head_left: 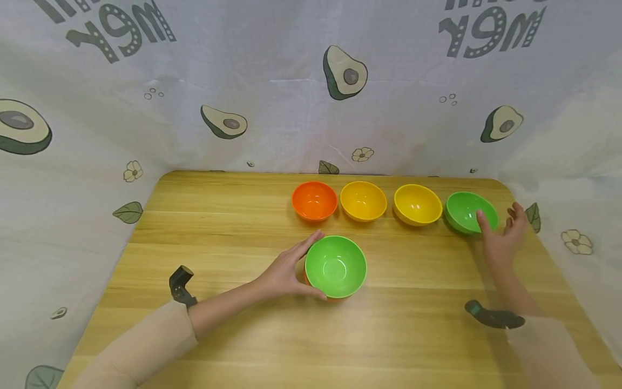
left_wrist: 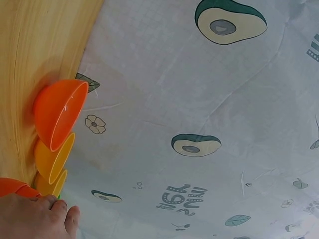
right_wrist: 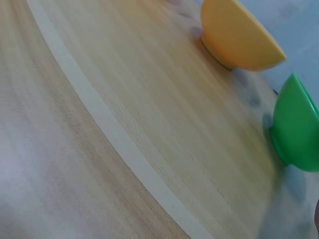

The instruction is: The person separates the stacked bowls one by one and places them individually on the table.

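My left hand [head_left: 284,274] grips a stack of bowls near the middle of the table, thumb at the near side and fingers at the far left. A light green bowl [head_left: 335,267] sits on top, and a sliver of orange bowl [head_left: 336,299] shows beneath its rim. In the left wrist view, the hand [left_wrist: 35,218] covers part of the orange bowl [left_wrist: 12,186]. At the far right, my right hand [head_left: 505,243] is spread beside a darker green bowl [head_left: 461,210], its thumb overlapping the rim. The right wrist view shows that green bowl [right_wrist: 299,127] upright on the table.
Along the back edge of the wooden table [head_left: 233,216] stand an orange bowl [head_left: 314,201], an amber bowl [head_left: 363,201] and a yellow bowl [head_left: 417,205], left of the green one. A printed cloth [head_left: 282,81] hangs behind and around the table.
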Motion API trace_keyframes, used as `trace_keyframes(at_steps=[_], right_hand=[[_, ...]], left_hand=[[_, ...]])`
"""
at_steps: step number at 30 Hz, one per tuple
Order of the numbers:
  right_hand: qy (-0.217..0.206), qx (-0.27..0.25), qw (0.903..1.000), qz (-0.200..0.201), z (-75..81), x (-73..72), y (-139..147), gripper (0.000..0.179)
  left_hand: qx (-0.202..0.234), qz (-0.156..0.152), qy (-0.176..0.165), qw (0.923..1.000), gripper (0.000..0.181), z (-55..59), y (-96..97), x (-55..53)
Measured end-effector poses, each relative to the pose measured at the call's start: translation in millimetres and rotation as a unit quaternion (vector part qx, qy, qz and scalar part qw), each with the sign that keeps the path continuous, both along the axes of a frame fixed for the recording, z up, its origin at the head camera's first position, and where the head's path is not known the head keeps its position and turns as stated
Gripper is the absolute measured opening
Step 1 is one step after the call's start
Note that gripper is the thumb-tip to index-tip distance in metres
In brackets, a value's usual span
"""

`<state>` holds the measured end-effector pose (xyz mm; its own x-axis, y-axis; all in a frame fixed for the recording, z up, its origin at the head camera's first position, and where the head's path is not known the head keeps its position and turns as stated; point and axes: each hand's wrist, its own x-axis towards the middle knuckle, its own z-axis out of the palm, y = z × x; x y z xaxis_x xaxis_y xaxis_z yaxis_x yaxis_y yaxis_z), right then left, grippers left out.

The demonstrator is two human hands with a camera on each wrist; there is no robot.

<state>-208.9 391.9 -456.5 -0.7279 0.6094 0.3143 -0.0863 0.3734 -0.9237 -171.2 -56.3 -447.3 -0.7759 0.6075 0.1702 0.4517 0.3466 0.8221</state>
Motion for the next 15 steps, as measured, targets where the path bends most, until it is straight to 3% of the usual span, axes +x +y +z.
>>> trace_keyframes(at_steps=[9,15], right_hand=[[0.06,-0.037,0.9969,0.036,21.2,6.7,-27,0.058],[0.138,-0.084,0.9826,0.091,18.8,4.0,-38,0.056]], left_hand=[[0.002,0.001,0.003,1.0,0.119,0.0,-0.1,0.3],[-0.006,0.002,0.008,0.9999,0.119,0.3,-1.0,0.9]])
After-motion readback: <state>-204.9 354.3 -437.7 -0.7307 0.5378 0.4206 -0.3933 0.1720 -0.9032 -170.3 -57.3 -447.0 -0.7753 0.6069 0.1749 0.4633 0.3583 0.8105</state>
